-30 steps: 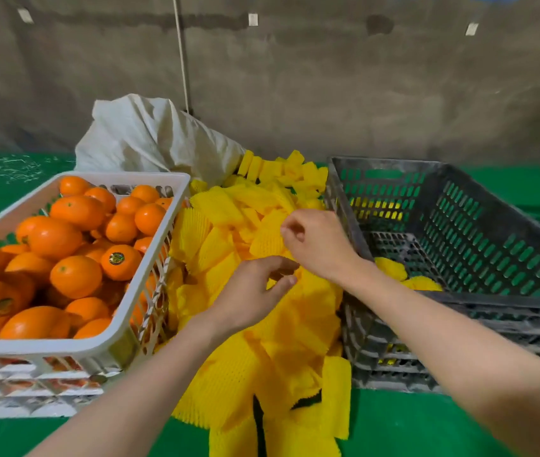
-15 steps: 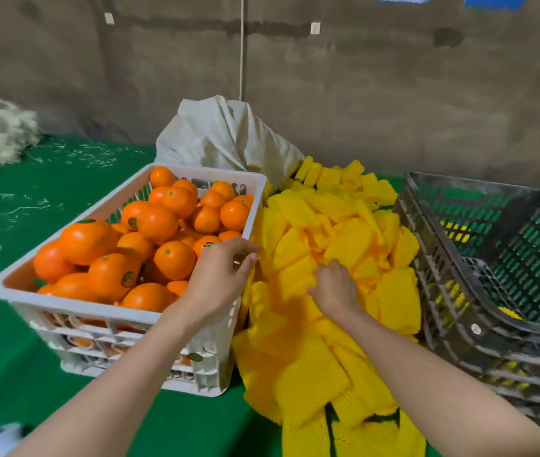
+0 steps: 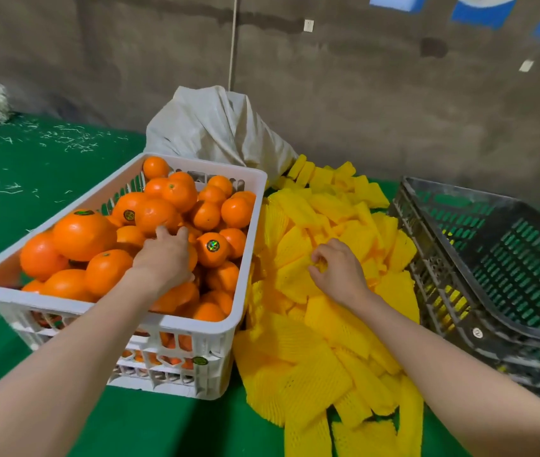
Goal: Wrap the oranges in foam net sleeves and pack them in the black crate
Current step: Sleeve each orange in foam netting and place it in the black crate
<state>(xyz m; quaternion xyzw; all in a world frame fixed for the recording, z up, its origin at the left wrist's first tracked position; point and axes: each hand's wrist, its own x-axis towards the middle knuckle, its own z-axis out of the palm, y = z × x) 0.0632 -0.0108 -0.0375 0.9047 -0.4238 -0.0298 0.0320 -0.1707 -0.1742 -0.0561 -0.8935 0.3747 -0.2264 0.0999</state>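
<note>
Beneath the fingers of the left hand [image 3: 163, 255] lie the oranges [image 3: 84, 234], heaped in a white crate [image 3: 251, 245]. The fingertips rest on one fruit and the palm covers another; whether either is gripped cannot be told. Fingers of the right hand [image 3: 341, 272] are curled, pinching a yellow foam net sleeve [image 3: 295, 278] atop the sleeve pile [image 3: 311, 357]. Right of those fingers, just beside the pile, stands the black crate [image 3: 505, 219].

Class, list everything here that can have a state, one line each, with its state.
White crate: heaped with oranges.
Black crate: open-topped, contents hidden.
Sleeves: loose, flat pile.
Sack: bunched at top.
Left hand: on oranges, grip unclear.
Right hand: pinches a sleeve.
</note>
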